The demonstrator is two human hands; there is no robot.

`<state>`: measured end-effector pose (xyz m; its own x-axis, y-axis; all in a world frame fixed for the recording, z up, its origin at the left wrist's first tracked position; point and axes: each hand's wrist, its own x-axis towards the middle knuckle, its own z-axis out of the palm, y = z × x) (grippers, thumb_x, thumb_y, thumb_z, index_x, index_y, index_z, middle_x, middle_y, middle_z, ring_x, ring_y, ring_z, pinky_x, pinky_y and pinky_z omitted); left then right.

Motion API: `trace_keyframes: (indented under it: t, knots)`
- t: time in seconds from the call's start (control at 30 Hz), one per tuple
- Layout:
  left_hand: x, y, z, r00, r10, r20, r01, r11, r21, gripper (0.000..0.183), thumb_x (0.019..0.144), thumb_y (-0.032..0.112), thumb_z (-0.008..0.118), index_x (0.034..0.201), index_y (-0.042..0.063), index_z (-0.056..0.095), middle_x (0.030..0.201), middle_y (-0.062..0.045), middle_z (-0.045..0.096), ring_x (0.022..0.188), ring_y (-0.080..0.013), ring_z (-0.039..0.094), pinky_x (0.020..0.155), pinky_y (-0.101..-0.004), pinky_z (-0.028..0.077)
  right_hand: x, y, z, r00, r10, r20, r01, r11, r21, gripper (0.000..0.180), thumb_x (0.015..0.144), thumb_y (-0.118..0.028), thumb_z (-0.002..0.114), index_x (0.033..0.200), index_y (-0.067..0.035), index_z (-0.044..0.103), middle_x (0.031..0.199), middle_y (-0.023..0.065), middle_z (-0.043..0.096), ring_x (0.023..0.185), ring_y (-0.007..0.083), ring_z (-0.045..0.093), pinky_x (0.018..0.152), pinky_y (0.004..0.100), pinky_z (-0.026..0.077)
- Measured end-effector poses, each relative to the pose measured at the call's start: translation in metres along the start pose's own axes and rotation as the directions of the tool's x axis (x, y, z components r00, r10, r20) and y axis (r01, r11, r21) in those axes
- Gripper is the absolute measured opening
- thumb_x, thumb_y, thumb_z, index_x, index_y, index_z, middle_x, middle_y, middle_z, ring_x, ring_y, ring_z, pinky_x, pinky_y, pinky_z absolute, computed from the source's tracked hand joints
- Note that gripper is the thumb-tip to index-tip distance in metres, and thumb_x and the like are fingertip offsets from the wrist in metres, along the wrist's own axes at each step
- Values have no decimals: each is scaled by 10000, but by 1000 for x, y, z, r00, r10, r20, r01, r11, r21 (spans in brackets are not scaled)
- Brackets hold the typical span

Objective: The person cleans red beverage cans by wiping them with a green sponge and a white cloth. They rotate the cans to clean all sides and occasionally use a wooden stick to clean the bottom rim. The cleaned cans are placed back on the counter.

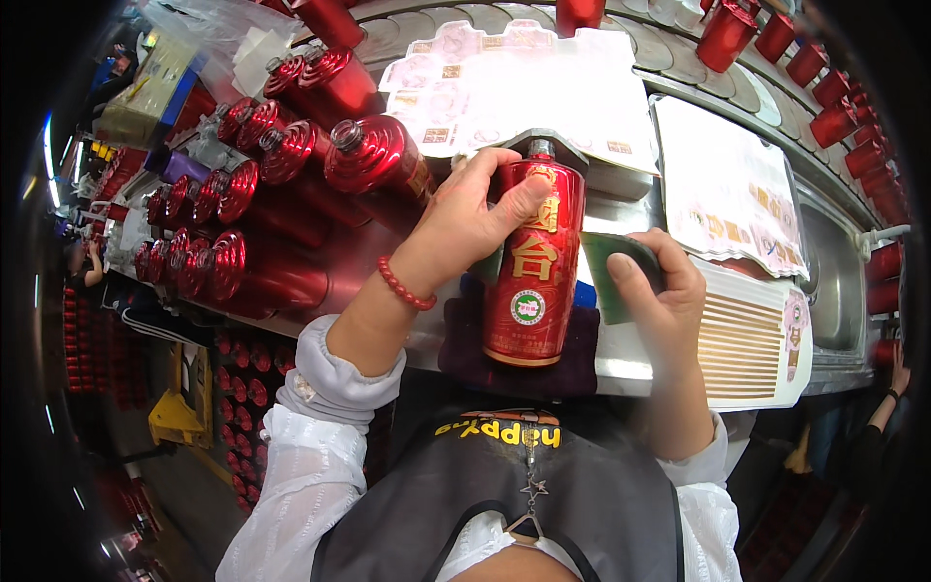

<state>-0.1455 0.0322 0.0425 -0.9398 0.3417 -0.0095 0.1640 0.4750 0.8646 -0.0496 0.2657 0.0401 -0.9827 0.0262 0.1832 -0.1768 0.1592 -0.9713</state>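
Observation:
A glossy red glass bottle (534, 269) with gold characters and a round green-and-white emblem lies in front of me, its uncapped neck pointing away. My left hand (484, 204) grips it near the shoulder, the thumb pressed on its upper face. My right hand (654, 280) holds a thin dark green squeegee-like blade (614, 269) just right of the bottle, apart from it. Under the bottle's base is a dark purple cloth (582, 349). A dark angular rest (571, 149) stands around the neck end. The bottle's underside is hidden.
Many red bottles (378, 156) crowd the left side. Stacked decal sheets (516, 80) lie beyond the bottle, more sheets (727, 182) at the right. A slatted conveyor (669, 51) carries bottles behind them. A steel sink (836, 291) is far right. A person's hand (900, 375) shows at the right edge.

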Motion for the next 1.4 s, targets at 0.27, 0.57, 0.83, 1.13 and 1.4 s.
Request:
trace_keyframes:
  t: [0.27,0.57,0.83,1.13,1.4]
  knots:
    - [5,-15,3,999,38,-29,-42,982,-185,601,917,522,729,1238,27,615,1138,-185,649,1075,-277,609,945,-379,497,3,4,7,998,34,-55,-29,996,87,190,942,-154,745,987,24,697,786,30,688,695,65,608,612,227,479]
    - [2,15,1,997,56,-56,-44,981,188,581,929,487,724,1209,-9,607,1100,-169,657,1016,-246,624,908,-366,507,4,7,7,998,31,-63,-25,996,82,181,949,-149,741,992,22,696,794,27,698,714,57,613,626,222,488]
    - [-5,-10,0,989,113,-93,-129,974,-184,416,1092,336,518,1324,-3,583,1038,-10,657,931,-74,586,864,-259,498,21,-9,10,976,-210,-54,189,947,-259,157,894,-95,769,1028,-40,708,824,31,627,721,132,601,631,280,468]
    - [-38,2,-14,773,574,270,-635,695,337,602,1063,473,492,1403,-14,592,1254,-226,688,1055,-384,719,902,-417,586,14,-12,14,948,-310,72,317,897,-307,158,834,-76,792,967,-32,717,774,83,566,678,230,570,613,342,449]
    - [-33,-20,-2,759,652,2,-648,754,111,570,1060,423,519,1464,21,537,1257,-222,685,1064,-369,695,909,-403,574,8,17,20,993,109,-41,-105,991,83,206,999,-194,690,980,1,627,752,21,644,674,63,566,589,250,465]
